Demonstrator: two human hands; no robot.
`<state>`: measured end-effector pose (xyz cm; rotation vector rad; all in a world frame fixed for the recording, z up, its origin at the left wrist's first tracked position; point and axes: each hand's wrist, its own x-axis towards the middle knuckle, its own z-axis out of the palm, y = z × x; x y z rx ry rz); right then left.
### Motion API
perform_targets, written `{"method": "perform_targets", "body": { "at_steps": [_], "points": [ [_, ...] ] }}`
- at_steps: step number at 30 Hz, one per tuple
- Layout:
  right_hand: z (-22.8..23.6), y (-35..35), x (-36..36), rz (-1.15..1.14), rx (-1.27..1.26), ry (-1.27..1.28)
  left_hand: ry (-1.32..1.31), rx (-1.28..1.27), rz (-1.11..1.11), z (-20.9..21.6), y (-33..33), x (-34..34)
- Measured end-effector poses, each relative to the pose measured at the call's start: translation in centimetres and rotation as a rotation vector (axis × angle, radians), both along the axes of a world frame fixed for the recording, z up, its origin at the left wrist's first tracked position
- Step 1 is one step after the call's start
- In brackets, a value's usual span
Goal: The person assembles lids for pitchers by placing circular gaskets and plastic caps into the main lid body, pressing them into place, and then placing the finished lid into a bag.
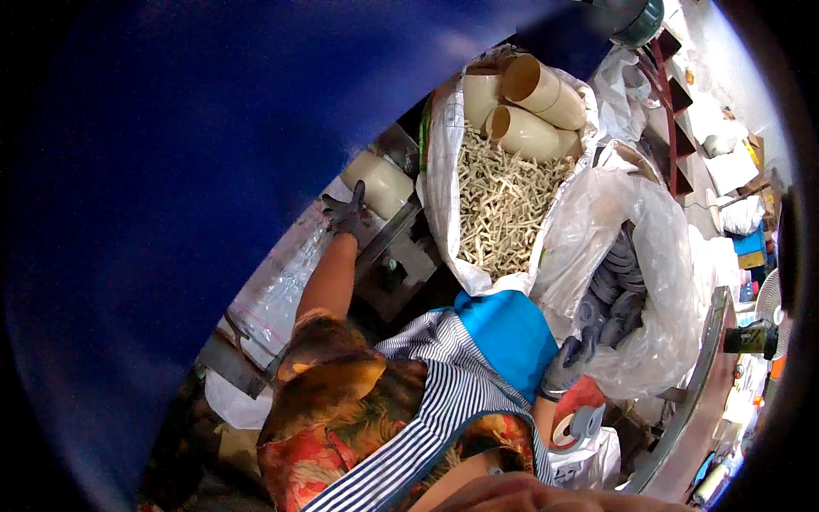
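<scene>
My left hand (348,215), in a dark glove, is stretched out with its fingers spread and nothing in them. It is beside a cream-coloured cylinder (380,183) on a bench covered with clear plastic. My right hand (563,369), in a grey glove with darker fingertips, is low at the near edge of a clear plastic bag (657,218). Grey rounded parts (620,269) lie inside that bag, close to its fingers. Whether the hand grips one of them is hard to make out. A grey ring-shaped piece (587,421) is just below the right wrist.
A white woven sack (441,179) ahead holds many short beige pieces (512,209) and several cream cylinders (533,132). A large dark blue surface (188,171) blocks the upper left. At the right runs a metal-edged table (691,418); a dark red rack (670,111) stands beyond.
</scene>
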<state>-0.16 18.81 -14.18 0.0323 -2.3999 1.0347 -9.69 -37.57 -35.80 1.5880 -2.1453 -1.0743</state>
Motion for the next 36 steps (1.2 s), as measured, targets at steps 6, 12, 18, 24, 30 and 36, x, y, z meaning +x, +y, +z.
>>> {"method": "perform_targets", "body": {
  "at_steps": [6,12,18,24,30,36],
  "points": [
    [2.6,-0.8,3.7,-0.136,0.054,0.025,0.242,0.276,-0.045,2.8,4.2,-9.2],
    [3.2,-1.2,4.9,-0.087,0.219,0.006,0.433,0.263,0.215,-0.8,3.5,-10.5],
    [6.5,-2.0,7.1,-0.086,0.126,0.009,1.101,0.364,-0.326,15.0,8.9,2.5],
    [11.9,-9.1,1.8,0.632,-0.055,-0.096,0.961,0.334,-1.244,26.3,16.0,11.9],
    [14.7,-7.1,3.9,0.582,-0.063,-0.09,0.969,0.48,-1.451,32.5,22.2,13.0],
    [11.1,-5.9,9.0,0.231,0.109,0.017,1.019,-0.614,-1.821,38.3,31.5,13.4]
  ]
}}
